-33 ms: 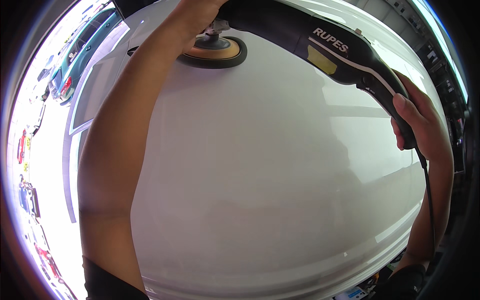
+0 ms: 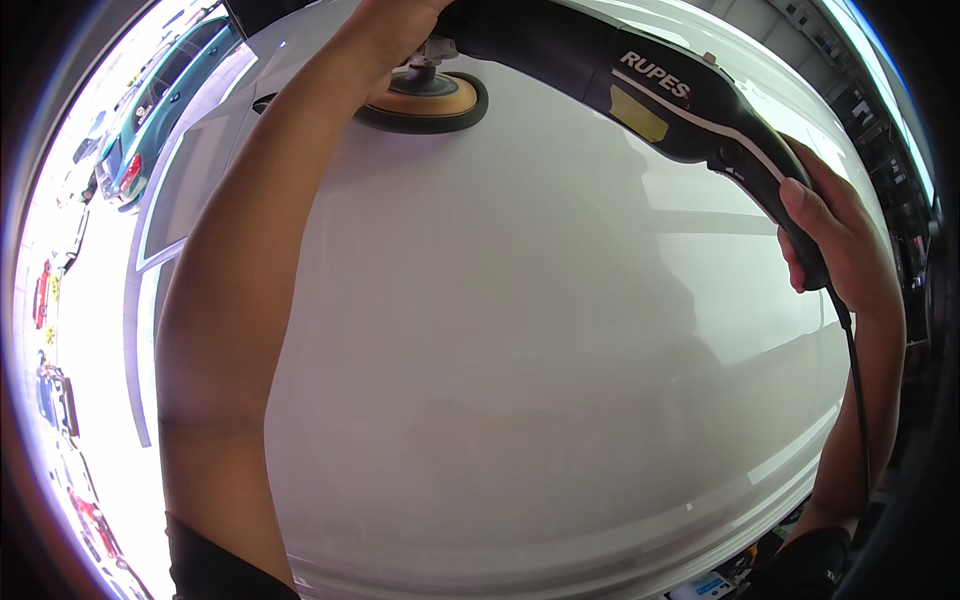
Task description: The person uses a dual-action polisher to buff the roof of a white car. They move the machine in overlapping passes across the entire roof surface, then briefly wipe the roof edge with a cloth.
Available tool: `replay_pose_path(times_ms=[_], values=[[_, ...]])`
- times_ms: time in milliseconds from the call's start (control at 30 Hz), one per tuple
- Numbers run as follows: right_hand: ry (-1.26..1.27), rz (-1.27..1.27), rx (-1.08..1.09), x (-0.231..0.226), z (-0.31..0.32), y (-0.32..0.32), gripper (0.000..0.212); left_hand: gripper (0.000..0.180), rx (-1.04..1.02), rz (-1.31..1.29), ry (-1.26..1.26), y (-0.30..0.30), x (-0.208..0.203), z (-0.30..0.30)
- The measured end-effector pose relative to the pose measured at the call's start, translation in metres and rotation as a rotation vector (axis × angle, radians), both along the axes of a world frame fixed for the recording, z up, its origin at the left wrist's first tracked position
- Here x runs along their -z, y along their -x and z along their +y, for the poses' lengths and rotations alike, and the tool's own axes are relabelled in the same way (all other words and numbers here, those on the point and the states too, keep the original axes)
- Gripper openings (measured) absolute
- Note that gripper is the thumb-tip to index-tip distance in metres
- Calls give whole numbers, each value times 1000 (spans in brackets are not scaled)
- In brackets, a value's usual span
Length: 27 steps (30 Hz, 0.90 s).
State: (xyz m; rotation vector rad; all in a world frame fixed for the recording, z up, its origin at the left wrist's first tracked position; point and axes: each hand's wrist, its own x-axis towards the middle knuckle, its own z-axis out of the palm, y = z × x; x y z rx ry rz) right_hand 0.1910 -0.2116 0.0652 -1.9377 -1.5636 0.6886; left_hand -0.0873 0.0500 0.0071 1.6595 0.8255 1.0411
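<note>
A black car polisher (image 2: 590, 70) stretches across the top of the head view, its round backing plate and pad (image 2: 425, 105) lying against a glossy white car panel (image 2: 480, 350). My right hand (image 2: 835, 225) is closed round the rear handle, thumb on top. At the polisher's head end is my left hand (image 2: 400, 35), closed on it; its fingers are partly cut off by the upper edge and the tool. From the handle a black power cord (image 2: 858, 400) runs down along my right forearm.
Beyond the panel's left side stands a teal car (image 2: 160, 110), with several more vehicles in bright light outside. Dark shelving or equipment (image 2: 915, 230) lines the far right. Small items (image 2: 710, 585) show beneath the panel's lower right edge.
The polisher and both hands have shifted very slightly to the left and up, the pad moving a little way over the white panel. Both grips are unchanged.
</note>
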Motion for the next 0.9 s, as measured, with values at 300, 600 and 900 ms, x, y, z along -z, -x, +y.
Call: replay_pose_path(times_ms=[300, 600, 900], values=[[38, 26, -49, 2, 6, 2, 67, 76, -99, 73, 18, 17, 12, -2], [17, -82, -5, -5, 24, -3, 62, 94, -153, 17, -18, 5, 4, -2], [85, 7, -105, -14, -39, 30, 73, 90, -257, 217, -41, 57, 13, -66]])
